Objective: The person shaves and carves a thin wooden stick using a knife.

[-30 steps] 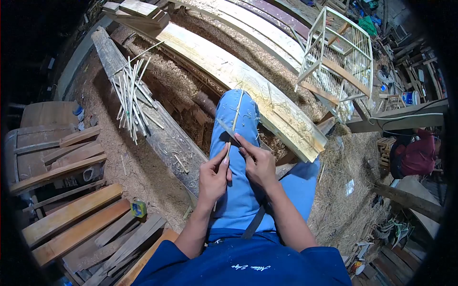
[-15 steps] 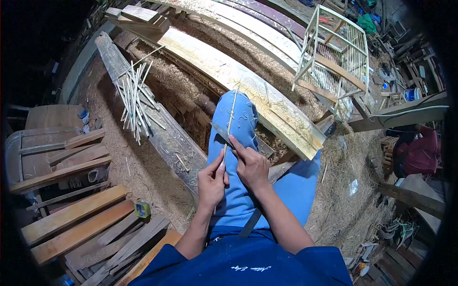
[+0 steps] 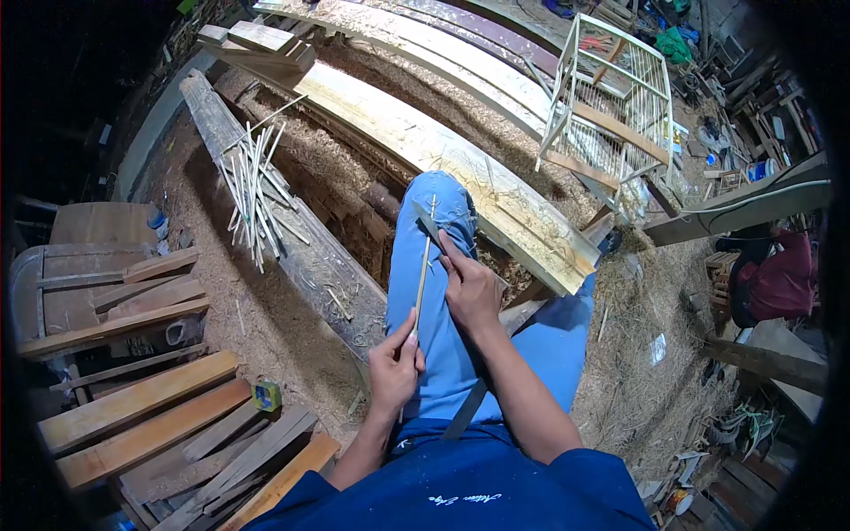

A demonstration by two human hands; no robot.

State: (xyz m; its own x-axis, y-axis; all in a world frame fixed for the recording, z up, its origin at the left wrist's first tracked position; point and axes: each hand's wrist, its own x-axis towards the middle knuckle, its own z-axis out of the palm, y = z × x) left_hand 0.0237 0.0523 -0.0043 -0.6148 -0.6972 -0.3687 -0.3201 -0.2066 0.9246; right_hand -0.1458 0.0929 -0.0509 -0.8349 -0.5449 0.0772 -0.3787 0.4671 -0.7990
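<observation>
Far left, a bunch of planks [image 3: 137, 400] sat low down, some orangey, some grey, with a small yellow and blue box-shaped thing [image 3: 266, 396] right beside them. Further up, a messy heap of thin pale sticks [image 3: 254, 199] lay across a worn grey board [image 3: 332, 279], most of them overhanging its near edge.

Next was the left hand [image 3: 394, 367], pinching the lower part of a stick [image 3: 421, 292] between thumb and fingers, close to the lap. That stick ran up and away along the thigh of the blue jeans [image 3: 407, 274], toward the knee. A knife [image 3: 427, 222] crossed it near the knee, blade angled up and to the left. The right hand [image 3: 472, 288] was wrapped around the knife, index finger stretched out toward the blade; its handle was hidden in the grip.

Beyond the knee, a long pale beam [image 3: 381, 115] slanted down to the right, with curly shavings [image 3: 531, 226] scattered over its near end. Right of that stood a cage [image 3: 611, 115] with thin bars, tilted in view. At far right, another person [image 3: 779, 279] in a dark red top was partly visible.
</observation>
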